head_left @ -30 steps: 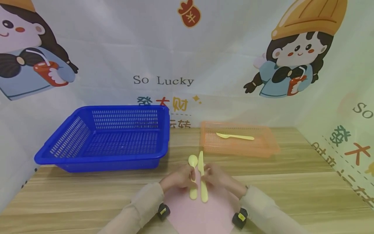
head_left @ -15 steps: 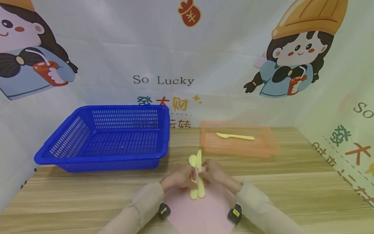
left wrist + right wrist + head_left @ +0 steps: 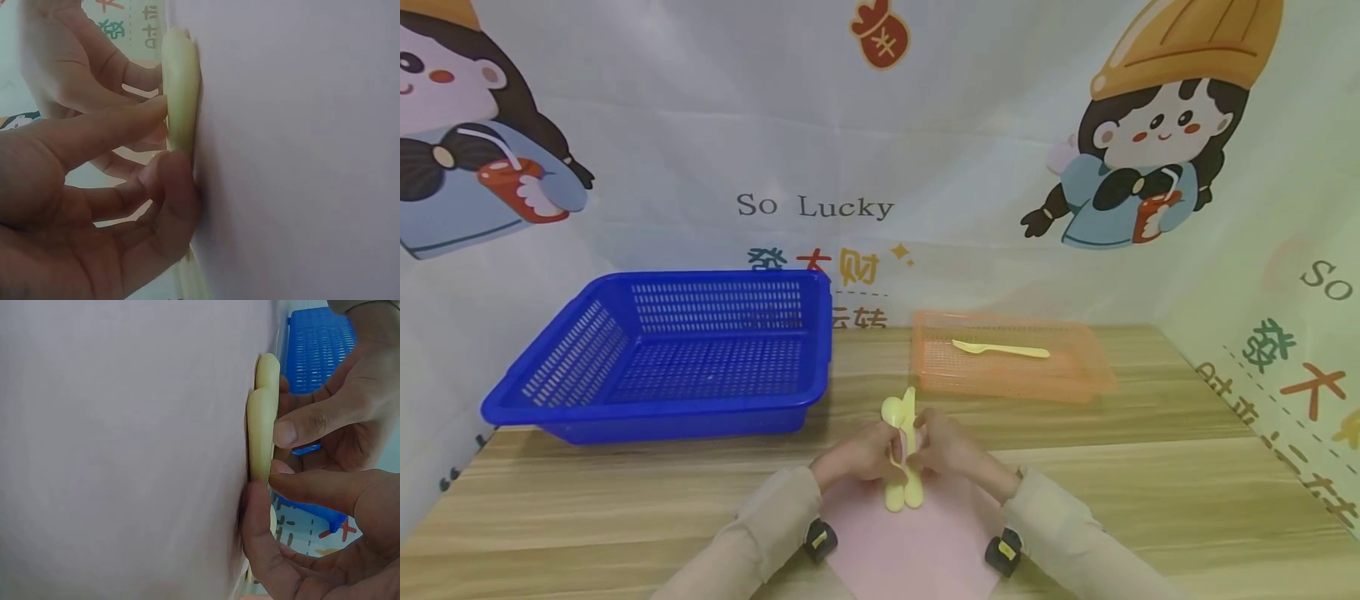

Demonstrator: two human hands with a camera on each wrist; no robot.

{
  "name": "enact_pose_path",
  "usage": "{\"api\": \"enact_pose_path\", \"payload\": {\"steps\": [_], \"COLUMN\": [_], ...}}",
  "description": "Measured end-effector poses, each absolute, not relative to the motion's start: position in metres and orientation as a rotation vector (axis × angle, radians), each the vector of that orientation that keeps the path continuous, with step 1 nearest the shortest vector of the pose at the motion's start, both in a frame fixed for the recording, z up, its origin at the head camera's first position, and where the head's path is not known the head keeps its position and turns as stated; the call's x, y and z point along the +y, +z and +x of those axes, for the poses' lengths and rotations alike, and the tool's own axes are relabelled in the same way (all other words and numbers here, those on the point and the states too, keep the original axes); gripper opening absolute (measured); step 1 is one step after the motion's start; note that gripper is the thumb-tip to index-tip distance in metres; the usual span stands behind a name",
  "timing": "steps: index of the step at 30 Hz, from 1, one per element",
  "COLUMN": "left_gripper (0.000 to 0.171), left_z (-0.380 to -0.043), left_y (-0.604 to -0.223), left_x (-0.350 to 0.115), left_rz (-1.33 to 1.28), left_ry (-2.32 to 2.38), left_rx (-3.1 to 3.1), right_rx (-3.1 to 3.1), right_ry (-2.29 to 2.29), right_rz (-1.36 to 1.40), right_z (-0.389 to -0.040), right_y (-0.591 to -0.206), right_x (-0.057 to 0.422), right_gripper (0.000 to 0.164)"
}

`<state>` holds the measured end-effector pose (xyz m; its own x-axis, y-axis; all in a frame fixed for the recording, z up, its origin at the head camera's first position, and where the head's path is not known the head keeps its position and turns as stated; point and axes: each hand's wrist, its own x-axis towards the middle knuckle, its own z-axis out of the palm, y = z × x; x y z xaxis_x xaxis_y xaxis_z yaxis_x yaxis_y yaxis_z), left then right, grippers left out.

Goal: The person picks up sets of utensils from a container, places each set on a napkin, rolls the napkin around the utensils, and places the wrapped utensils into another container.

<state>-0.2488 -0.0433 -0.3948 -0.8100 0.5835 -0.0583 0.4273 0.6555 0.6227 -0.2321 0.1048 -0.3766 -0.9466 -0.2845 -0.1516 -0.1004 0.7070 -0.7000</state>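
A pale yellow spoon and a matching knife lie side by side over a pink sheet, both pointing away from me. My left hand pinches the spoon from the left. From the right, my right hand grips the knife between thumb and fingers. In the right wrist view the knife's handle sits against the spoon's handle. Fingers cover the middle of both pieces. The left wrist view has one yellow handle close beside the pink sheet.
At the back left stands a deep blue basket with perforated walls. A shallow orange basket at the back right holds a pale yellow fork. A printed cloth hangs behind the wooden table.
The right hand has brought the knife leftward, closing the gap to the spoon. The left hand and spoon stay nearly in place. The head view has shifted slightly.
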Motion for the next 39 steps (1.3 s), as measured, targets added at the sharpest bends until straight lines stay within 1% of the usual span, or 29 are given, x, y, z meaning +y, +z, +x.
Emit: {"api": "enact_pose_path", "payload": {"steps": [5,9,16,25,32,35,39], "left_gripper": [0.019,0.018,0.020,0.019,0.020,0.021,0.022], "left_z": [-0.239,-0.238,-0.240,-0.241,-0.242,-0.242,-0.245], "left_y": [-0.380,-0.377,-0.379,-0.379,-0.378,-0.376,-0.371], "left_x": [-0.040,-0.038,-0.037,-0.037,-0.036,-0.037,-0.039], "left_rz": [0.745,0.738,0.752,0.797,0.784,0.785,0.804], "left_ry": [0.877,0.852,0.863,0.853,0.849,0.834,0.806], "left_rx": [2.620,2.614,2.608,2.612,2.594,2.584,2.553], "right_rx": [2.695,2.712,2.795,2.764,2.726,2.710,2.654], "right_ry": [-1.023,-1.002,-0.917,-0.940,-0.982,-0.984,-0.973], "right_rz": [-0.333,-0.351,-0.435,-0.447,-0.438,-0.527,-0.722], "right_z": [-0.230,-0.229,-0.229,-0.229,-0.228,-0.229,-0.231], "right_y": [-0.375,-0.376,-0.379,-0.381,-0.381,-0.381,-0.379], "right_x": [0.104,0.104,0.104,0.104,0.105,0.109,0.118], "right_gripper": [0.023,0.017,0.015,0.017,0.017,0.017,0.018]}}
